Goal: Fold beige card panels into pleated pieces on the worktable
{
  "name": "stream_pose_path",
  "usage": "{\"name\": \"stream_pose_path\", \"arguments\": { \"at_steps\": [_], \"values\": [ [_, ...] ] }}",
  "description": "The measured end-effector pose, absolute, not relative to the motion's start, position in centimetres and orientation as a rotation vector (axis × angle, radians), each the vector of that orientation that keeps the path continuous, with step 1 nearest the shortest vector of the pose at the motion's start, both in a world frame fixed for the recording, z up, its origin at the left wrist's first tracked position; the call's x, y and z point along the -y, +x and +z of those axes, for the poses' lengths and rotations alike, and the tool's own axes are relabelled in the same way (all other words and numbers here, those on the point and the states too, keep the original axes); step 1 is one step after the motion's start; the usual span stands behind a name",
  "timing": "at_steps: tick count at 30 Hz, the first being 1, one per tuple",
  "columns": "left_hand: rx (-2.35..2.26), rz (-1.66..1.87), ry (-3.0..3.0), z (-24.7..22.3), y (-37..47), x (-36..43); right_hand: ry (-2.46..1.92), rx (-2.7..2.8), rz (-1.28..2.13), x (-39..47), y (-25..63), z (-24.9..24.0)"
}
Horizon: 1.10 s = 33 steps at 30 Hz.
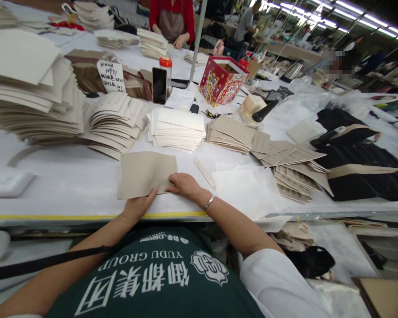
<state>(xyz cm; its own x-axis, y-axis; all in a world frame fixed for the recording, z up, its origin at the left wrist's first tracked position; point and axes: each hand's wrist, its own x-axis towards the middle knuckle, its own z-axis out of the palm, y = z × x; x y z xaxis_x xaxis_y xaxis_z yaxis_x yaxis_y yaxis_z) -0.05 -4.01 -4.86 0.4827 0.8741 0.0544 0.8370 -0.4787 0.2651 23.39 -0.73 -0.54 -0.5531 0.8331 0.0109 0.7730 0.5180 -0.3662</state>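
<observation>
A beige rectangular panel lies near the table's front edge. My left hand holds its lower edge, with the thumb on top and the other fingers hidden beneath. At the panel's lower right corner, my right hand has its fingers bent together on the edge; a silver bracelet is on that wrist. Behind the panel sits a stack of white pieces. Two thin pale strips lie just right of my right hand, beside translucent white sheets.
Tall stacks of pale panels stand at the left, beige pieces and black pieces at the right. Further back are a phone, a red box and a pole. A person in red stands across the table.
</observation>
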Motion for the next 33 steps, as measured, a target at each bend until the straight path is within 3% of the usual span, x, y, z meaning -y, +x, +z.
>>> {"name": "stream_pose_path", "arguments": {
  "at_steps": [9, 21, 33],
  "values": [
    [-1.561, 0.240, 2.430, -3.1, 1.1, 4.2, -1.522, 2.493, 0.535, 0.2, 21.7, -0.1],
    [-1.767, 0.469, 1.487, 3.0, -0.3, 3.7, -1.433, 2.634, 0.343, 0.6, 20.8, -1.2],
    [-1.825, 0.568, 1.472, 2.5, -0.2, 4.3, -1.480, 2.689, 0.308, 1.2, 20.5, 0.0]
  ]
}}
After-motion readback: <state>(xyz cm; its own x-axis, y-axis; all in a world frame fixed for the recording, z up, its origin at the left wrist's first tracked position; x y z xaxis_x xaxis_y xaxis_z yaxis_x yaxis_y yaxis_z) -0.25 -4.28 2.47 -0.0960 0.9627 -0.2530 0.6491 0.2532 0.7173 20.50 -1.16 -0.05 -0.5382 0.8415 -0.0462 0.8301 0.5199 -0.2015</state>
